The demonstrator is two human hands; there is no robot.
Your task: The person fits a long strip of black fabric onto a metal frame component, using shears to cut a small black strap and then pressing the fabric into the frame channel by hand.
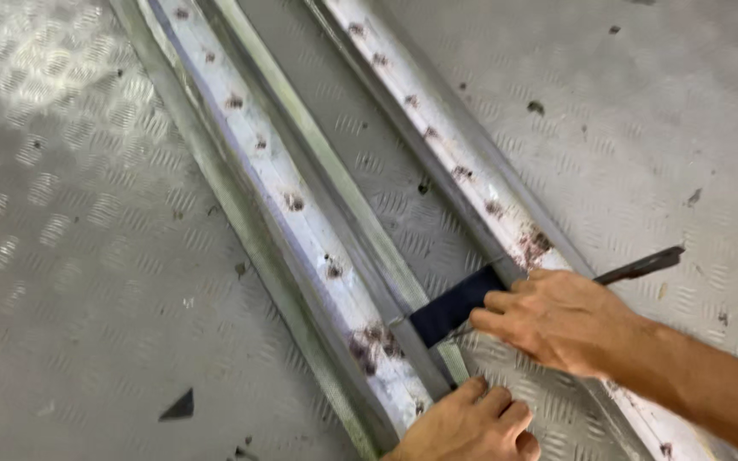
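Two long galvanised metal rails with rusty spots, the left rail (301,222) and the right rail (446,145), lie side by side on the checker-plate floor, running from top left to bottom right. My right hand (557,320) grips a dark flat tool (450,307). Its wide dark blade sits in the channel between the rails, and its thin dark handle (642,265) sticks out past my wrist. My left hand (471,427) lies flat at the bottom edge, fingers pressing on the lower end of the left rail, just below the blade.
Grey checker-plate metal floor (70,239) spreads on both sides of the rails. A small dark triangular scrap (179,406) lies at the lower left. Small dark specks (536,107) dot the floor at the upper right.
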